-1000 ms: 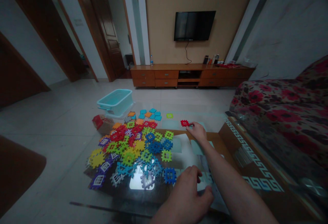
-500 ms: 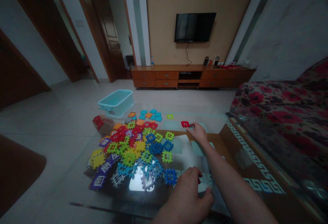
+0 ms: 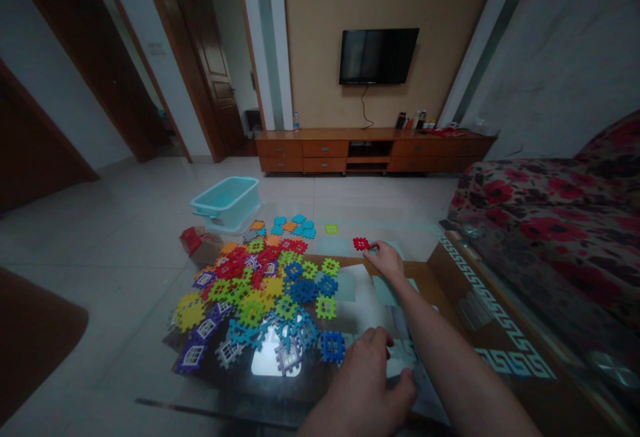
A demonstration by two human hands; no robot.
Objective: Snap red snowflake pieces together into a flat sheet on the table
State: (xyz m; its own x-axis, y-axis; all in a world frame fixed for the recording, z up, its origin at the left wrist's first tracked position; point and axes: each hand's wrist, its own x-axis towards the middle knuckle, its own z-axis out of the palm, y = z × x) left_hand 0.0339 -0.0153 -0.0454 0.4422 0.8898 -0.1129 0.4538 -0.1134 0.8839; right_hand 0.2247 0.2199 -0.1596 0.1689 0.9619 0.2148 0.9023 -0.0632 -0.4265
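A heap of several colourful interlocking plastic tiles [image 3: 255, 290] covers the left part of a glass table [image 3: 280, 384]. My right hand [image 3: 386, 258] reaches to the table's far side, its fingertips pinched on a red tile [image 3: 361, 244]. Close to me, my left hand [image 3: 367, 384] rests near the table's front edge with its fingers curled down, beside a blue tile [image 3: 332, 346]. What sits under those fingers is hidden.
A teal plastic tub [image 3: 226, 202] and a small red box [image 3: 199, 242] sit on the tiled floor beyond the table. A floral sofa [image 3: 555, 224] lies to the right. A wooden TV cabinet [image 3: 373, 148] and a wall TV [image 3: 378, 56] stand at the back.
Almost nothing has moved. My right hand stays on the red tile at the far side, and my left hand stays near the front edge.
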